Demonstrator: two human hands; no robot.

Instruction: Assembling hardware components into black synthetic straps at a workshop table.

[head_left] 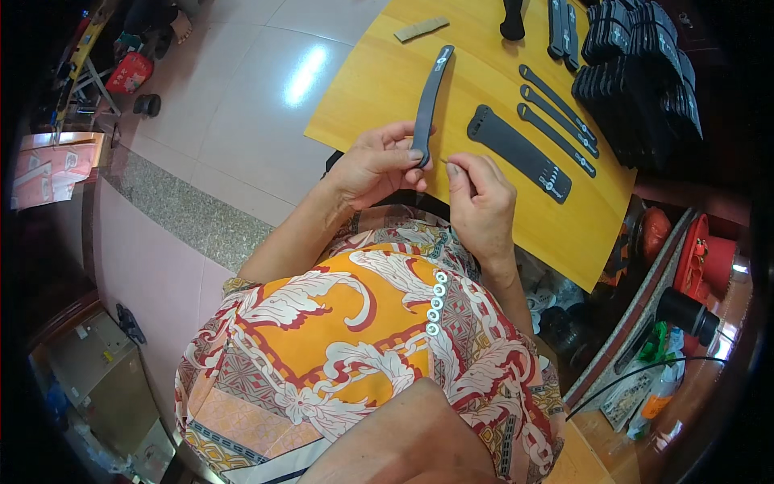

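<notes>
My left hand [367,169] pinches the lower, rounded end of a dark grey strap [434,93], which stands up from the fingers with a pale print near its top. Close by on the right, my right hand [486,198] is closed, thumb against forefinger. A tiny tip shows at that pinch, too small to name, and it is apart from the strap. On the yellow table [355,109] beyond my right hand lies a wide dark grey piece [516,153], perhaps overlapping straps. Several narrow straps with slotted ends [556,139] lie to its right.
Tall stacks of dark straps [637,97] stand at the table's far right, beside more straps [562,32]. A black handle-like object [512,20] and a flat tan strip [422,30] lie at the back. Right of the table, a shelf holds a red bag [701,266].
</notes>
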